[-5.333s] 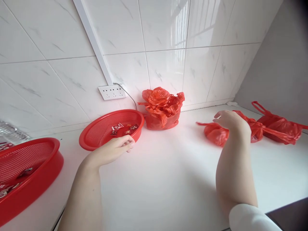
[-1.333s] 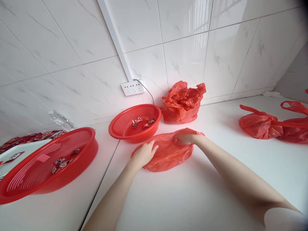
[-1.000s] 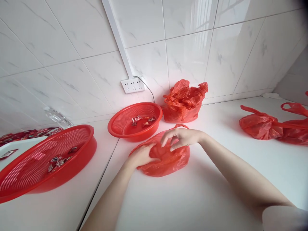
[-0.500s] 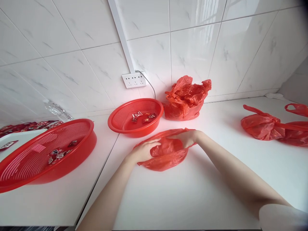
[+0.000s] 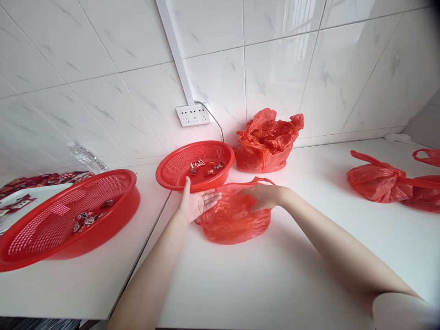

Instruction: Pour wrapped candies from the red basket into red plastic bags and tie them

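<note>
A red plastic bag (image 5: 233, 220) lies on the white table between my hands. My left hand (image 5: 196, 204) is at the bag's left side, palm showing and fingers spread, with nothing in it. Over the bag's right side reaches my right hand (image 5: 263, 196); its fingers are partly hidden by the bag's film, so their grip cannot be made out. Just behind the bag stands a round red basket (image 5: 172, 168) with several small wrapped packets (image 5: 211, 172) inside.
A larger red basket (image 5: 127, 206) holding packets is at the left, beside a white tray (image 5: 44, 191) and a clear bottle (image 5: 87, 158). Bunched red bags (image 5: 266, 149) sit by the wall; tied red bags (image 5: 376, 181) lie at the right.
My left hand has come out of the bag's opening and turned palm up with fingers spread. The bag's opening has sunk and narrowed. My right hand has shifted slightly left.
</note>
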The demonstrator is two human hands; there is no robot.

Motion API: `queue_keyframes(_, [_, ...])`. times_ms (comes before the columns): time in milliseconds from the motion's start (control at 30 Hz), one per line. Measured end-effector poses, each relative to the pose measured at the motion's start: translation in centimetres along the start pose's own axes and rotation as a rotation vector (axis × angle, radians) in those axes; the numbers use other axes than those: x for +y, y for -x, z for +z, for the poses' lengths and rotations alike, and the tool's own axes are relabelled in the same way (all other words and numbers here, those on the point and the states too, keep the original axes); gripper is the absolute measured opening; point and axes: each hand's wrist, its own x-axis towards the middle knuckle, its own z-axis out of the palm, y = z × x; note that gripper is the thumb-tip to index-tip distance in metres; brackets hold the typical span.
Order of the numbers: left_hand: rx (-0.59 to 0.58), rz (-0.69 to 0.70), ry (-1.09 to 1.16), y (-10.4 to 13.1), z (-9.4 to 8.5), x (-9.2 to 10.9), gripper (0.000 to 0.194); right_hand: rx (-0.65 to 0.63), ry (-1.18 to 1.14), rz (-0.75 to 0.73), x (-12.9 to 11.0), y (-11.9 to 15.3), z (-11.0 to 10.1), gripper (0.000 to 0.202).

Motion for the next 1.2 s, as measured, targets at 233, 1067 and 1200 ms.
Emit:
queue_keyframes(233, [0.141,0.064,0.419,0.2,0.9,0.2,0.037,0.025,-0.032,-0.096,-3.3,2.6,-1.1,0.054])
queue_keyframes(1067, [0.147,0.365,0.132,3.0,2.8,-3.8,0.028,0.622,0.086,-0.263,-4.0,-2.9,-0.4,0.034])
queue_keyframes(1200, [0.102,0.402,0.053,2.9,3.1,-5.1,0.036,0.614,0.075,-0.22,-3.4,-3.2,0.7,0.047])
